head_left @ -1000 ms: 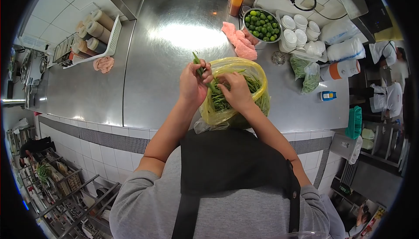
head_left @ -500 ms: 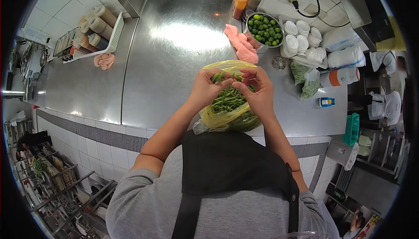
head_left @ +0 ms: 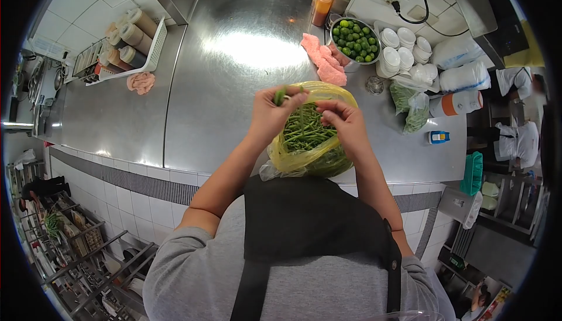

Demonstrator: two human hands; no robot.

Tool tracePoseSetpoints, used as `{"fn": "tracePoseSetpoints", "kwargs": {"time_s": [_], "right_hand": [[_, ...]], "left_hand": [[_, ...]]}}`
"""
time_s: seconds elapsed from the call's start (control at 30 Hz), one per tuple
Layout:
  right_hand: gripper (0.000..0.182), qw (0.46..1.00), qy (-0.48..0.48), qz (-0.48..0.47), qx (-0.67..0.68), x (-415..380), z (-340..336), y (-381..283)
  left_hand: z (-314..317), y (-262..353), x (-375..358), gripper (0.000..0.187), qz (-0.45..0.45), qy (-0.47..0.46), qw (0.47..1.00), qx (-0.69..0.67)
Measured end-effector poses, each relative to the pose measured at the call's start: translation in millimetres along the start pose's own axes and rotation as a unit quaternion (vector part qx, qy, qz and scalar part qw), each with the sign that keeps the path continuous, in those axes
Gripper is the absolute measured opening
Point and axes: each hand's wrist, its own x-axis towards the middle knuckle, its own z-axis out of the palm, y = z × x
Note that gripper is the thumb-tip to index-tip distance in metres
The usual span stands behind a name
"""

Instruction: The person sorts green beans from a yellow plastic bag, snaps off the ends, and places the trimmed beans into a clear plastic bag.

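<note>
Shiny grey metal makes the big flat surface (head_left: 228,110). Its near edge runs by the black cloth apron (head_left: 310,221), and wide open room goes from a thin dark seam (head_left: 167,116) to the yellow see-through plastic bag (head_left: 284,161). This bag sits close to the near edge, its mouth open and facing up. Beyond it, to the right, are a round silver bowl (head_left: 354,63) of small round green fruits (head_left: 355,38) and a crumpled pink cloth (head_left: 324,60). The left hand (head_left: 269,116) is mostly curled, pinching some thin green beans (head_left: 280,96) over the bag's left side. Their ends poke up past the fingers, and their long way seems to run away from the apron. The right hand (head_left: 345,126) is bent, thumb and fingertips close together; I cannot tell if it holds a bean. More long green beans (head_left: 305,133) lie in the bag, many slanting from side to side.
</note>
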Motion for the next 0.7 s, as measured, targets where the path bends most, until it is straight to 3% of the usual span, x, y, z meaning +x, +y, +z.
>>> {"fn": "tracePoseSetpoints", "kwargs": {"time_s": [0.07,0.13,0.27,0.3,0.37,0.4,0.47,0.6,0.67,0.7], "right_hand": [[0.022,0.999,-0.022,-0.006,-0.041,-7.9,9.2,-5.9],[0.029,0.987,-0.085,-0.020,-0.137,-14.1,19.5,-12.2],[0.018,0.957,-0.012,-0.112,-0.269,-14.4,35.6,-7.9],[0.018,0.957,-0.012,-0.112,-0.268,-15.1,37.1,-8.7],[0.010,0.932,0.023,-0.270,-0.239,-17.4,41.0,-13.4],[0.010,0.933,0.022,-0.270,-0.238,-18.8,43.4,-17.8],[0.009,0.917,0.060,-0.364,-0.153,-22.9,46.8,-26.5],[0.014,0.918,0.074,-0.355,-0.159,-16.9,38.4,-29.9],[0.019,0.907,-0.001,-0.235,-0.351,-12.4,32.8,-21.4],[0.019,0.907,-0.002,-0.234,-0.351,-12.7,32.5,-14.3]], "left_hand": [[-3.8,14.6,2.6,0.014,-0.019,0.080,0.994,-0.076],[-8.9,14.9,5.9,0.015,-0.034,0.100,0.990,-0.092],[-13.8,17.3,7.0,0.017,-0.024,0.101,0.982,-0.157],[-14.2,18.2,6.8,0.019,-0.027,0.103,0.981,-0.165],[-19.7,16.5,9.3,0.020,-0.039,0.092,0.975,-0.200],[-22.6,14.6,10.4,0.021,-0.051,0.081,0.967,-0.236],[-24.9,7.9,10.3,0.022,-0.081,0.088,0.955,-0.272],[-28.0,-3.0,13.0,0.017,-0.166,0.107,0.903,-0.381],[-29.9,-11.2,12.7,0.018,-0.162,0.080,0.880,-0.439],[-31.9,-15.6,12.0,0.024,-0.157,0.055,0.853,-0.494]]}}
